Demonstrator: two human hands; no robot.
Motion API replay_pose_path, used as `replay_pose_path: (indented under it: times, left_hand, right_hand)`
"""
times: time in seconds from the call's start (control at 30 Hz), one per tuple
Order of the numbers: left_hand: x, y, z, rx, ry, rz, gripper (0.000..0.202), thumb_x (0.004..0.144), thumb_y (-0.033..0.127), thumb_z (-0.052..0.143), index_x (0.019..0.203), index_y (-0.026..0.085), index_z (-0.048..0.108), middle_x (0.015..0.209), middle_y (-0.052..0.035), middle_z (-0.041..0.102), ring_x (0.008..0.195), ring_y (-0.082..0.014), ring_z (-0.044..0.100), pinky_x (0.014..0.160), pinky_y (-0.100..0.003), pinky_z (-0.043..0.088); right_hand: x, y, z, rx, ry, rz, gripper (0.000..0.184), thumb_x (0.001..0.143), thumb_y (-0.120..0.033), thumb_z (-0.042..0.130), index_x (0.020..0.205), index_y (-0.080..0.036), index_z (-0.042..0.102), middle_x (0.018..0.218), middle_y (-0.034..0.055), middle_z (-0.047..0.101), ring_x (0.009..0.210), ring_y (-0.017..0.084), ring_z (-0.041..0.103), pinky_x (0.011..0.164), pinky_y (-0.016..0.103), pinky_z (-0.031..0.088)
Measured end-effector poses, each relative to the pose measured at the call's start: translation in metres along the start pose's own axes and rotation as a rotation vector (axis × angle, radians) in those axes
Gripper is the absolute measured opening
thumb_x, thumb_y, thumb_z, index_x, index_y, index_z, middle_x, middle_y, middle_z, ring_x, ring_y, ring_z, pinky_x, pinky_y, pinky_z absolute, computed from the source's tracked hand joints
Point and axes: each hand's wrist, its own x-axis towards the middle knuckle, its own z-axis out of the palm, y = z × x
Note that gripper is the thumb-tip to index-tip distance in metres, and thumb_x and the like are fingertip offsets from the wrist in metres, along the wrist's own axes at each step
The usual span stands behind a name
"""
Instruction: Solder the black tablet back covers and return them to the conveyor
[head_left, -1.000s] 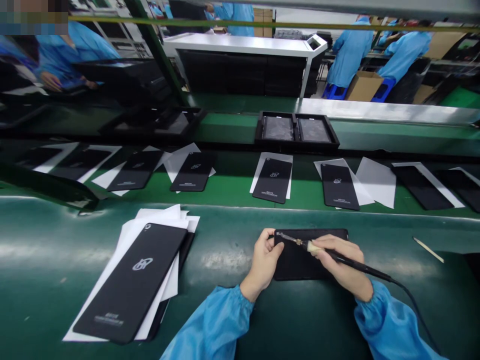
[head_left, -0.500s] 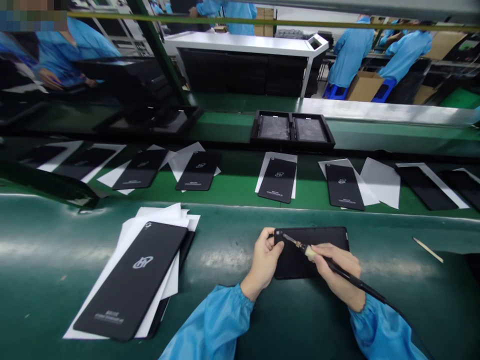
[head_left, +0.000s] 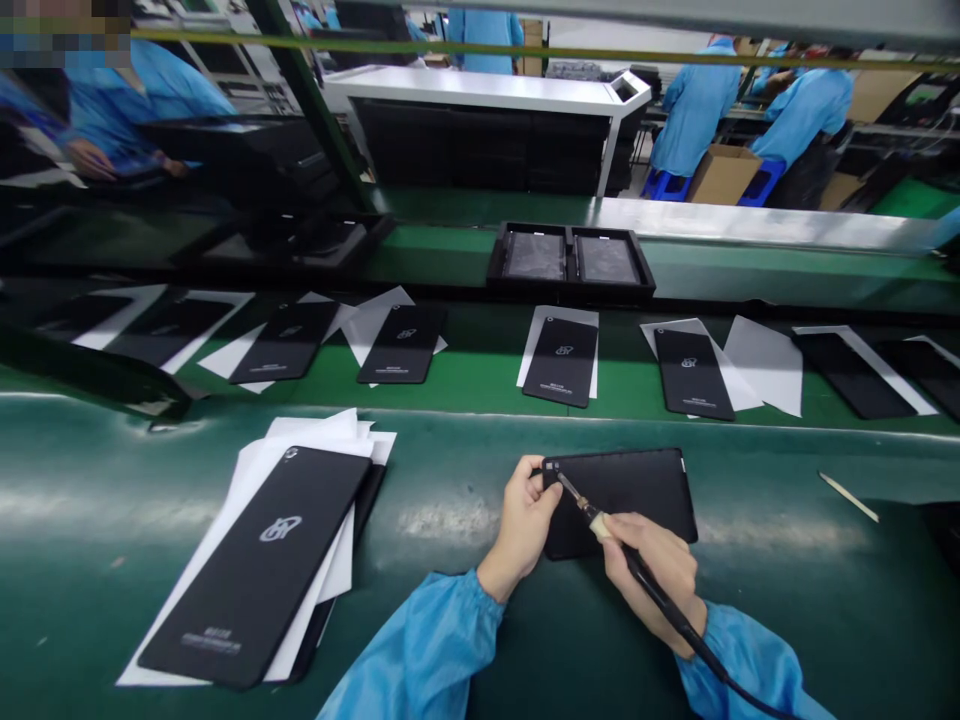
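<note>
A black tablet back cover (head_left: 637,485) lies with its inner side up on the green bench in front of me. My left hand (head_left: 529,515) grips its left end between thumb and fingers, beside a small camera opening at the upper left corner. In my right hand (head_left: 660,565) is a soldering iron (head_left: 592,515), held like a pen, its cord trailing down to the lower right. The iron's metal tip points at the cover's upper left corner, close to the opening; whether it touches, I cannot tell.
At left is a stack of back covers (head_left: 262,560) interleaved with white sheets. More covers (head_left: 562,360) on paper line the green conveyor beyond. A black tray (head_left: 570,285) with two screens stands farther back. A thin wooden stick (head_left: 847,497) lies right. Co-workers in blue (head_left: 694,110) sit behind.
My right hand and the soldering iron have shifted left and a little down, the iron now held more steeply. The cover has tilted slightly, its right end raised, with my left hand still on it.
</note>
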Motion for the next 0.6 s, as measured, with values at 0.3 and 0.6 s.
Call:
replay_pose_path:
  times: [0.3,0.6]
  left_hand:
    - [0.000,0.003,0.003,-0.024,-0.005,-0.028,0.034,0.077,0.029,0.077,0.097,0.021,0.051,0.079,-0.0012,0.075,0.069,-0.0178,0.072,0.065,-0.025,0.052]
    - [0.005,0.002,0.001,0.047,-0.096,-0.097,0.052,0.079,0.040,0.079,0.118,0.018,0.052,0.103,-0.0110,0.077,0.094,-0.0261,0.074,0.081,-0.035,0.058]
  right_hand:
    - [0.021,0.052,-0.031,-0.034,-0.045,0.017,0.036,0.096,-0.014,0.058,0.130,-0.023,0.064,0.106,0.0068,0.077,0.095,0.022,0.075,0.084,0.034,0.060]
    - [0.035,0.129,-0.043,-0.319,-0.226,0.105,0.022,0.099,-0.024,0.051,0.103,-0.021,0.072,0.090,0.0063,0.072,0.078,0.018,0.067,0.073,0.028,0.053]
